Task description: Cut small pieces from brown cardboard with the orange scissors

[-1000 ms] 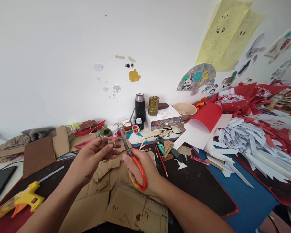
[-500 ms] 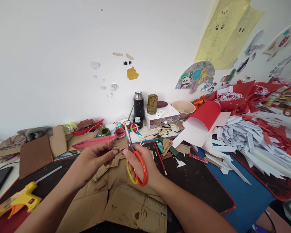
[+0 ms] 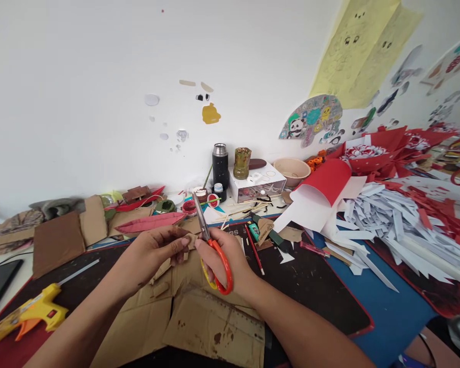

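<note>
Scissors (image 3: 210, 243) lower now in right hand (image 3: 224, 255), left hand (image 3: 153, 253) pinching cardboard scrap (image 3: 189, 240) over cluttered black mat (image 3: 310, 286)

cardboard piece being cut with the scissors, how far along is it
Done: offcuts and notched edges show on the big cardboard sheet under the hands. In hand: the left hand pinches a small cardboard piece while the right hand works orange scissors, blades at the piece. Left: the piece looks only partly trimmed. The yellow glue gun lies untouched, so probably no gluing yet.
</note>
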Demonstrator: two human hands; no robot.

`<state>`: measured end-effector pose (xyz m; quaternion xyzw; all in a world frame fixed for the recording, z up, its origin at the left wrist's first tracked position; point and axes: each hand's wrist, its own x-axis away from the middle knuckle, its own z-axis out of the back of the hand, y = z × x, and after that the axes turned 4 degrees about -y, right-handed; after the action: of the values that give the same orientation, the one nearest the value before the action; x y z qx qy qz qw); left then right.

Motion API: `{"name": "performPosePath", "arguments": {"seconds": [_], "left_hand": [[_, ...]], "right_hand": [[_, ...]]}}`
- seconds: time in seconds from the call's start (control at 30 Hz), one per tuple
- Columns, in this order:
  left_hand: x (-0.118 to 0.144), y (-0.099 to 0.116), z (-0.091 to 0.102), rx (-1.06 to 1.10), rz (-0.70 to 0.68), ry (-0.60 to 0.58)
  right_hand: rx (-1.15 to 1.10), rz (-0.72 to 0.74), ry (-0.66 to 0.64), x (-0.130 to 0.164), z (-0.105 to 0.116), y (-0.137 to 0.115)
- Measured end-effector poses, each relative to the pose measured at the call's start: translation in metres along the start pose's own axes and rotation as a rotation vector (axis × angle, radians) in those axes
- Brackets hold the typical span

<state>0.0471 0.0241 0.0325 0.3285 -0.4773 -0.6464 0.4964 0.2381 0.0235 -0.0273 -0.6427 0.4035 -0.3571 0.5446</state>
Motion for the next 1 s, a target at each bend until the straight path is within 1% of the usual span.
{"name": "performPosePath", "arguments": {"seconds": [0.07,0.17,0.23,0.37,0.47,0.73,0.87,1.0], "left_hand": [[-0.001,-0.004,0.002,-0.004,-0.006,0.036],[-0.003,-0.01,0.008,0.0,-0.025,0.14],[-0.004,-0.012,0.012,0.04,-0.033,0.204],[-0.004,-0.012,0.02,0.14,-0.038,0.293],[-0.003,-0.009,0.021,0.196,-0.043,0.352],[-0.002,-0.004,0.02,0.252,-0.034,0.422],[-0.001,-0.002,0.019,0.229,-0.05,0.442],[0.0,-0.002,0.019,0.16,-0.067,0.462]], "right_hand": [[-0.012,-0.019,-0.026,0.0,0.0,0.0],[-0.001,-0.027,-0.093,0.001,0.0,-0.001],[0.008,-0.017,-0.14,0.001,0.001,0.001],[-0.028,0.017,-0.183,0.001,0.0,0.008],[-0.095,0.007,-0.199,0.001,-0.001,0.01],[-0.088,-0.046,-0.234,0.007,-0.005,-0.007],[-0.107,-0.042,-0.246,0.008,-0.005,-0.004],[-0.102,-0.04,-0.268,0.008,-0.002,0.005]]}}
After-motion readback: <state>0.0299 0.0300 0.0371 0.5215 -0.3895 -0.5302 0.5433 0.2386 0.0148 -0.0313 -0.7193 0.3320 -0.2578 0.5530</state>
